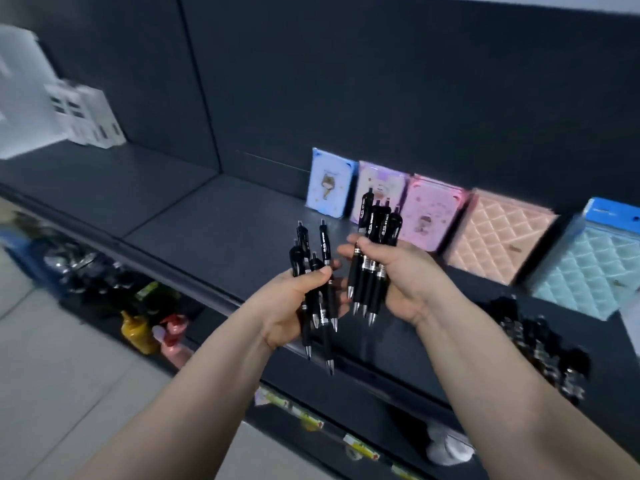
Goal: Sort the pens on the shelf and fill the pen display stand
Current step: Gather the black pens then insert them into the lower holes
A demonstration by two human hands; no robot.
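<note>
Left hand (294, 299) and right hand (391, 271) each grip black pens (372, 244) above the shelf (207, 216) — best squared tips-down before loading.

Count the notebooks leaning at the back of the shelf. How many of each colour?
Light blue notebook: 1
Lilac notebook: 1
Pink notebook: 1
Peach quilted notebook: 1
Teal quilted notebook: 1
Total: 5

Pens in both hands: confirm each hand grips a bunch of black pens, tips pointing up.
Wrong on the direction. The head view shows the left hand and right hand each gripping a bunch of black pens, tips pointing down.
</note>
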